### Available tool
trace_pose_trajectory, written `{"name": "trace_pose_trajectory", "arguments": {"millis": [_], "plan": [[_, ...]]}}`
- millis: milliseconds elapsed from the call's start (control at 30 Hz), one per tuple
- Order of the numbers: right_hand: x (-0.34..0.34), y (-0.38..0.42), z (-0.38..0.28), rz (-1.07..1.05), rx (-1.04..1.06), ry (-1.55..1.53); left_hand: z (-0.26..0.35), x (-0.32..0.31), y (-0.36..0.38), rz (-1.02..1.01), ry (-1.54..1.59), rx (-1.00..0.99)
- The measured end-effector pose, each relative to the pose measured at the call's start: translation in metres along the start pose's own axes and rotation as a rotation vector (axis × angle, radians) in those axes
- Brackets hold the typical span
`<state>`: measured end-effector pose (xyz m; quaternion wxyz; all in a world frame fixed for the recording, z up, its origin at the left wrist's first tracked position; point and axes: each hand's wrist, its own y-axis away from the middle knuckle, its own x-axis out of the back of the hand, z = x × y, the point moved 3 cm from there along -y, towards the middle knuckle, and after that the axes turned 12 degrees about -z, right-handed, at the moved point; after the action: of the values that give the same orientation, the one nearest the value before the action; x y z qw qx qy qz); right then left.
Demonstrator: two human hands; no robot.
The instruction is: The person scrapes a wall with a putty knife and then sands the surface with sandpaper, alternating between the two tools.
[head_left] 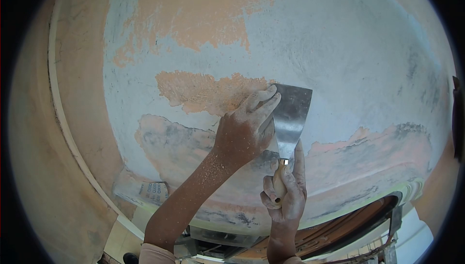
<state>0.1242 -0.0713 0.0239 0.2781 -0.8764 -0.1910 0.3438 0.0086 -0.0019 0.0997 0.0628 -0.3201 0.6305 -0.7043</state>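
Observation:
My right hand (289, 191) is wrapped round the light wooden handle of a wide scraper (292, 111), whose metal blade points up against the wall. My left hand (247, 131) reaches up from the lower left, with its index and middle fingers stretched to the upper left corner of the blade. Those fingertips touch the blade edge or lie just beside it; its thumb is mostly hidden. Pale dust coats both hands and speckles the left forearm. Beside the left fingers, a rough peach patch (193, 91) shows through the white wall (348, 55).
A folded piece of printed sandpaper (154, 192) rests on a ledge at lower left. Below the hands runs a curved moulding (358, 206) above a brown arched opening (344, 227). A pale vertical strip (58, 89) borders the wall on the left.

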Motion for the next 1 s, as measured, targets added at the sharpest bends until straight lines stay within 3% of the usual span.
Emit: {"name": "trace_pose_trajectory", "arguments": {"millis": [1000], "plan": [[0.015,0.006,-0.005,0.03,0.053,-0.043,0.001,-0.019,0.006,0.068,0.003,-0.059]]}}
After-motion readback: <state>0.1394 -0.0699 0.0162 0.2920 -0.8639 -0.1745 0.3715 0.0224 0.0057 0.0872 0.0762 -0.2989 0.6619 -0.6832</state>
